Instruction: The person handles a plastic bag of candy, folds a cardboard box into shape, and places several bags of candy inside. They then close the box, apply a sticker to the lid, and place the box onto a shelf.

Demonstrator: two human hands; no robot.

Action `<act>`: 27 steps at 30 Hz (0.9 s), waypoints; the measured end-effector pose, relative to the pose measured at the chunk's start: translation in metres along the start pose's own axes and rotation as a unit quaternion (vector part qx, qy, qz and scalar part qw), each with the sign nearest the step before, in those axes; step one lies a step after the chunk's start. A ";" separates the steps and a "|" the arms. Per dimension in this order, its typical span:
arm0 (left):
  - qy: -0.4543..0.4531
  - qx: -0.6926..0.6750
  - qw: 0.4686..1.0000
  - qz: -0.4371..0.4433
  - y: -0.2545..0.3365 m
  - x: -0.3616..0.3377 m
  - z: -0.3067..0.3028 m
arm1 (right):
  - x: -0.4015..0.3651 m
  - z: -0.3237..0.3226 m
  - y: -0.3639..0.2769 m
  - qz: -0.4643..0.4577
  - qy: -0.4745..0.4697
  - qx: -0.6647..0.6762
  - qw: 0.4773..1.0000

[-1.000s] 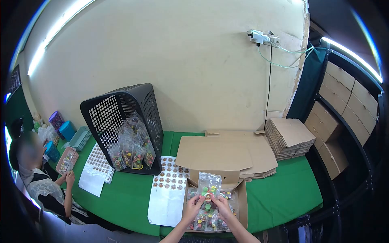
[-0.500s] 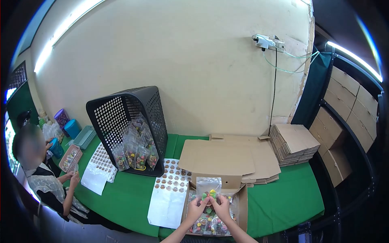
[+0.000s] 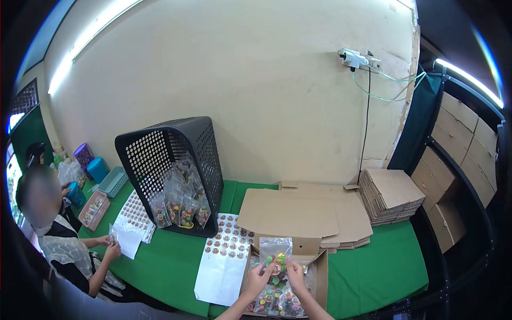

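Observation:
Between my two hands is a clear zip bag of colourful round pieces, with a round sticker on its front. My left hand pinches the bag's left side, and my right hand pinches its right side. The bag is upright over an open cardboard box. More filled bags lie in the box below my hands. Just left of the box is a sheet of round stickers, with several stickers gone from its lower part.
A black basket on its side holds filled bags. Flat cardboard and a folded stack lie right. At left, a co-worker holds a small bag near another sticker sheet, a pink basket and blue cups.
My hands have moved slightly apart along the bag, showing more of its sticker. The co-worker's hands have moved right, towards the sticker sheet. The view has shifted a little.

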State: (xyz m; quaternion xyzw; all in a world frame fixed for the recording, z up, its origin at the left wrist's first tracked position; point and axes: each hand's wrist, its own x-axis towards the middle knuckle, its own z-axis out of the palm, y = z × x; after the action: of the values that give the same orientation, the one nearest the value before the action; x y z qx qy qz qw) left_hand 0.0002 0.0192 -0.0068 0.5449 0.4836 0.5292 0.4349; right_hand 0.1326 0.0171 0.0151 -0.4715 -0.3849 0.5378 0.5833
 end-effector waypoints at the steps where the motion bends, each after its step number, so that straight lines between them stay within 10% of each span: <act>1: 0.010 0.002 1.000 0.004 0.014 0.001 0.000 | -0.002 0.003 -0.003 -0.041 0.001 -0.082 0.996; 4: -0.008 0.057 0.998 -0.009 0.055 0.002 -0.006 | -0.008 0.012 -0.023 -0.104 -0.002 -0.246 0.964; 11: -0.019 0.070 0.994 0.076 0.062 0.003 -0.002 | -0.005 0.010 -0.006 -0.074 0.018 -0.067 0.995; 19: -0.027 0.080 0.996 -0.039 0.019 -0.005 -0.005 | -0.006 0.007 0.001 0.002 0.009 -0.012 1.000; 27: -0.050 0.115 0.991 -0.045 0.036 0.005 -0.001 | -0.006 0.004 -0.019 -0.099 0.036 -0.232 0.967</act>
State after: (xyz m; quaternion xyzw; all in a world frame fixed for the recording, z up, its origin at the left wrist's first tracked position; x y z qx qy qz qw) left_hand 0.0010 0.0180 0.0299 0.5948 0.5428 0.4221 0.4163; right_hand 0.1326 0.0120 0.0350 -0.5723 -0.5225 0.3567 0.5217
